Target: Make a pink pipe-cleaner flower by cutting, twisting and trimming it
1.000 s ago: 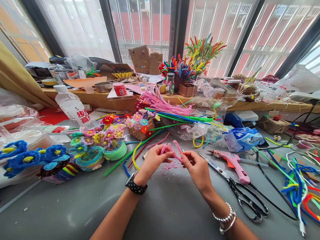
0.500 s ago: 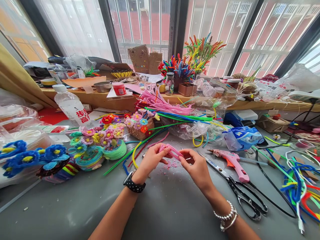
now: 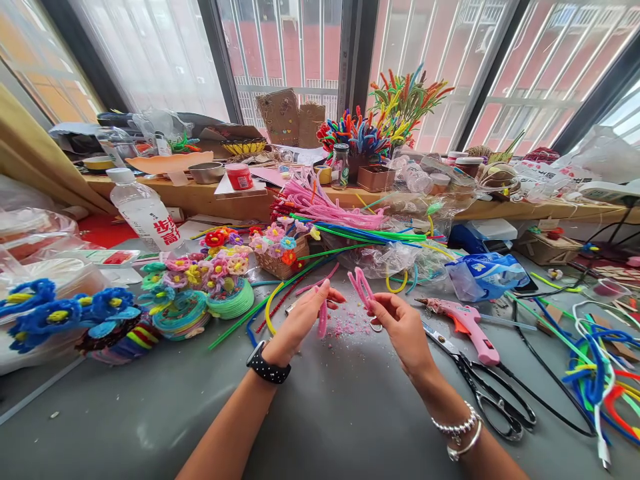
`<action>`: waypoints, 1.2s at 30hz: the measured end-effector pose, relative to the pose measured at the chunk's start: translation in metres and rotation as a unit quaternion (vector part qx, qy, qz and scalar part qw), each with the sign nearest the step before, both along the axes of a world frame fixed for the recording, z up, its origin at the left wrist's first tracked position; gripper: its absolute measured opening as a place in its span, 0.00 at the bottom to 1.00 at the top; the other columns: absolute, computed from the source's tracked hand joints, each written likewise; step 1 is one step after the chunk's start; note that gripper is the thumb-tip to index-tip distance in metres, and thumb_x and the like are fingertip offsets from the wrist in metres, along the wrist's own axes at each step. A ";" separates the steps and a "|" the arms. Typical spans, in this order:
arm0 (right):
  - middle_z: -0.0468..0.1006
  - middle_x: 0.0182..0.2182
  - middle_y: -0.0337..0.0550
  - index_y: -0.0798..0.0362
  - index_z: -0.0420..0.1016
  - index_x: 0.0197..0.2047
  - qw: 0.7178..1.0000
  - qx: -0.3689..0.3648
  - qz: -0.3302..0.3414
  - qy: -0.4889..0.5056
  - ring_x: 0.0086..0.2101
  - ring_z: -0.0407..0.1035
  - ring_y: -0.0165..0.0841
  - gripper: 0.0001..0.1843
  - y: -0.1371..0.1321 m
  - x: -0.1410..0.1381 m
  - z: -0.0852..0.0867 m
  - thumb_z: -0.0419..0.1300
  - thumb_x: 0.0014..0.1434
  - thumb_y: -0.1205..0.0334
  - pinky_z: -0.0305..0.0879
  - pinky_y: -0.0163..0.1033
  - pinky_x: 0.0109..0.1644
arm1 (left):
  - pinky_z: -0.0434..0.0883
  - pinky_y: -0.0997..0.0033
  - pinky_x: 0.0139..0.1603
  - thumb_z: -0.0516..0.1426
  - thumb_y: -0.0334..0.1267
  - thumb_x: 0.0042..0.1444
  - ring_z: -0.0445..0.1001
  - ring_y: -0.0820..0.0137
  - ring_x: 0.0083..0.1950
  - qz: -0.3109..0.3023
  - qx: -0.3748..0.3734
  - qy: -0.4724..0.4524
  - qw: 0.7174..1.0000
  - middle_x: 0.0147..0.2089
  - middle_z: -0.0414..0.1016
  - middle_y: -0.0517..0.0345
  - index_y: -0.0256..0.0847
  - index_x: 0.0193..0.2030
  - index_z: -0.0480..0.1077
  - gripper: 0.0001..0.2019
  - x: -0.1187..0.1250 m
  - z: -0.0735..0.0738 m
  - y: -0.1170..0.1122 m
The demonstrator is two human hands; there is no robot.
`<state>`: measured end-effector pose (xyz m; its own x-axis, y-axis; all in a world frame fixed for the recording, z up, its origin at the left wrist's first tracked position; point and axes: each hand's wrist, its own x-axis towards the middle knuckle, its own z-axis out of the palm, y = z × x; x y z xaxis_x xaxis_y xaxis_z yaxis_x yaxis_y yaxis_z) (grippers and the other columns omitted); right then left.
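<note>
My left hand (image 3: 306,319) pinches a short pink pipe cleaner piece (image 3: 323,320) that hangs down from its fingers. My right hand (image 3: 400,327) grips a small bunch of folded pink pipe cleaners (image 3: 361,287) that points up. The two hands are apart, a little above the grey table (image 3: 320,413). Pink fluff crumbs (image 3: 345,328) lie on the table between them.
Black scissors (image 3: 480,387) and a pink glue gun (image 3: 463,320) lie right of my right hand. Pipe-cleaner flower baskets (image 3: 215,280) and blue flowers (image 3: 50,313) stand at left, a water bottle (image 3: 145,213) behind. Loose pipe cleaners (image 3: 360,230) and tangled cables (image 3: 595,373) fill the back and right.
My hands, joined on one pink bundle before, have pulled apart. The left keeps a single short piece, the right has lifted the rest upright.
</note>
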<state>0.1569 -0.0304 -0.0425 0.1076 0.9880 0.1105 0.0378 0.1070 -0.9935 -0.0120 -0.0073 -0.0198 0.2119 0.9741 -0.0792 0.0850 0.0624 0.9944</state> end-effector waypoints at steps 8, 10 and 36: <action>0.74 0.29 0.41 0.56 0.74 0.31 0.987 -0.079 0.102 0.091 0.31 0.67 0.30 0.13 -0.008 -0.010 0.009 0.62 0.45 0.55 0.64 0.33 0.35 | 0.65 0.77 0.27 0.53 0.52 0.48 0.63 0.77 0.24 -0.005 -0.007 -0.074 0.997 0.23 0.63 0.63 0.35 0.30 0.68 0.18 0.003 0.000 0.000; 0.75 0.31 0.42 0.56 0.75 0.30 0.980 -0.095 0.134 0.110 0.32 0.68 0.30 0.13 -0.010 -0.013 0.010 0.62 0.45 0.55 0.65 0.35 0.37 | 0.68 0.74 0.32 0.55 0.49 0.47 0.67 0.75 0.28 -0.014 -0.010 -0.102 0.995 0.27 0.66 0.60 0.34 0.29 0.67 0.16 0.005 0.001 -0.001; 0.75 0.25 0.38 0.54 0.68 0.33 0.988 -0.062 0.104 0.097 0.25 0.70 0.29 0.13 -0.008 -0.015 -0.001 0.60 0.48 0.55 0.66 0.34 0.29 | 0.69 0.72 0.36 0.58 0.42 0.46 0.71 0.71 0.32 -0.031 0.046 -0.041 0.998 0.29 0.71 0.58 0.35 0.30 0.67 0.10 0.005 0.002 -0.001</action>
